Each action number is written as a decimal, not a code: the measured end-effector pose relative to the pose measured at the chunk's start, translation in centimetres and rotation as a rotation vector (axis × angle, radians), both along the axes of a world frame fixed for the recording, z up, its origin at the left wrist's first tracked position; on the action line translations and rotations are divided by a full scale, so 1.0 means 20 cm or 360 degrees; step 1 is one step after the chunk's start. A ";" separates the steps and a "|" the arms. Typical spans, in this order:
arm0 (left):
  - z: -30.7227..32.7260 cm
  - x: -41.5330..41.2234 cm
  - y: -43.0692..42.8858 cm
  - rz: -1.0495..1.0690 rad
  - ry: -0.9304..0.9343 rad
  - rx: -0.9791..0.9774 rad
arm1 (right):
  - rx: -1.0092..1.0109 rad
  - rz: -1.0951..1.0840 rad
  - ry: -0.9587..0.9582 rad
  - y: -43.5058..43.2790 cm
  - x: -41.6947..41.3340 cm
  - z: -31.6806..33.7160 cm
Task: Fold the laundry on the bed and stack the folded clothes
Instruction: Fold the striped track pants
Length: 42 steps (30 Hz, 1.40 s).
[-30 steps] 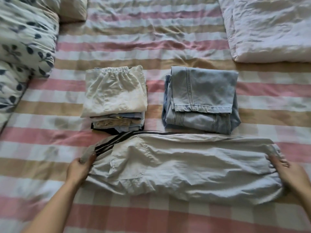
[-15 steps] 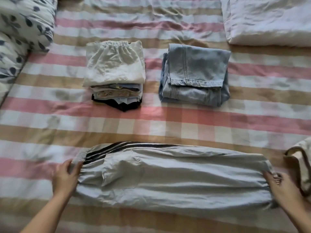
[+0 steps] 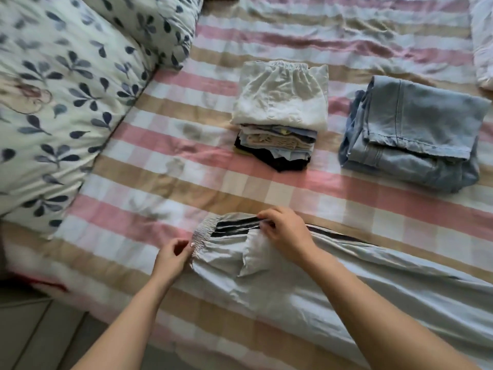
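Light grey trousers (image 3: 360,295) with black side stripes lie lengthwise across the near part of the striped bed, running off the right edge of view. My left hand (image 3: 172,259) pinches the gathered elastic cuff at their left end. My right hand (image 3: 284,231) pinches the striped far edge just beside that cuff. Beyond them sits a stack of folded clothes (image 3: 280,113) topped by a white garment. Folded light blue jeans (image 3: 410,134) lie to its right.
A leaf-patterned pillow or duvet (image 3: 66,97) fills the left side. A folded white cover (image 3: 484,41) shows at the far right. The bed's near-left edge and the floor (image 3: 32,337) are at the bottom left.
My right hand has left the trousers' right end and crossed to the left end near the cuff. The view has swung left, with the pillow now large in frame.
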<state>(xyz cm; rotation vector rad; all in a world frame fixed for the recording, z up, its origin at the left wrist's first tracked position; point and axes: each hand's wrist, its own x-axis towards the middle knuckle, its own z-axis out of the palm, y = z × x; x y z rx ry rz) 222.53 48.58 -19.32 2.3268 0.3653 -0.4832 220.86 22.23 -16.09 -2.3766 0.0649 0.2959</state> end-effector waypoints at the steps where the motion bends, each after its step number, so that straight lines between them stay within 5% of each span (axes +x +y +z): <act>1: -0.02 0.01 0.02 0.0007 0.0015 -0.0031 | -0.0078 0.0071 0.0034 0.08 0.09 -0.03; 5: -0.06 0.07 0.02 0.0073 0.0085 -0.0243 | -0.0318 0.0351 0.0193 0.31 0.31 -0.13; 13: -0.03 0.04 0.02 0.0129 -0.0055 -0.0606 | -0.0010 0.0327 0.0449 0.44 0.42 -0.18; 21: 0.03 0.08 -0.01 -0.0262 -0.0152 -0.0375 | 0.0288 0.0619 0.0477 0.40 0.42 -0.12; 25: 0.09 0.10 0.01 -0.0340 0.0198 -0.0689 | 0.0416 0.0664 0.0518 0.40 0.42 -0.09; 32: 0.00 -0.09 0.19 -0.0084 0.0442 -0.0451 | -0.0054 0.0790 0.0455 0.57 0.38 -0.22; 37: -0.06 -0.21 0.12 0.0334 0.0239 -0.0052 | -0.0305 0.0678 0.0266 0.63 0.30 -0.27; 42: -0.01 -0.15 -0.02 0.0565 -0.0048 -0.0480 | -0.0382 0.0560 0.0092 0.60 0.38 -0.18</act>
